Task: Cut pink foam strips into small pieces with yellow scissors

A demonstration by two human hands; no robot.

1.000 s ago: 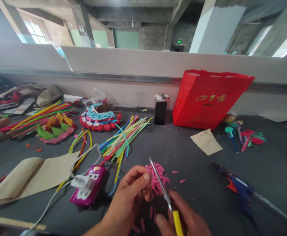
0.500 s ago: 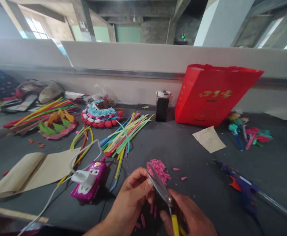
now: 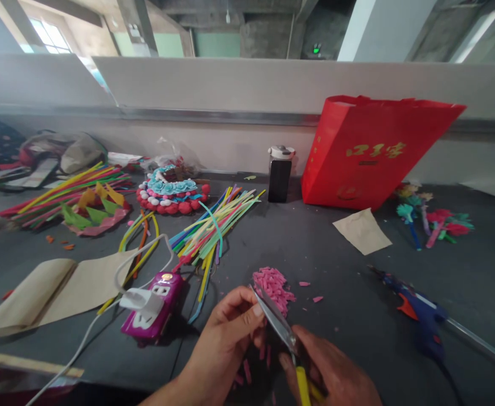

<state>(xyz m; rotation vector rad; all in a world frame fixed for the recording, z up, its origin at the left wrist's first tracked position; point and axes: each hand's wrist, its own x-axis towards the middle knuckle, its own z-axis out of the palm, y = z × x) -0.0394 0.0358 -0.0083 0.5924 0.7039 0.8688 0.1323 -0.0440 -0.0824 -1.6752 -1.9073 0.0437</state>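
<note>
My right hand (image 3: 332, 366) is closed around a pair of scissors (image 3: 275, 320) with yellow handles. Its metal blades point up and to the left, reaching the fingertips of my left hand (image 3: 230, 332). Thumb and fingers of that left hand are pinched together beside the blades; whatever lies between them is too hidden to make out. Just beyond the blade tips sits a heap of small pink cut pieces (image 3: 275, 286) on the dark table. More pink bits (image 3: 247, 371) lie beneath my hands, and a few are scattered to the right of the heap.
Left of my hands stands a purple power strip (image 3: 156, 310) with a white plug and cable. Colourful strips (image 3: 217, 225) lie behind it. A blue glue gun (image 3: 416, 310) rests at right, near brown paper (image 3: 362, 231). A red bag (image 3: 369, 152) and a bottle (image 3: 279, 175) stand behind.
My view has tilted down slightly, so the table things sit higher in the picture. Another person's hand at the far left edge is gone from view. My hands keep nearly the same pose.
</note>
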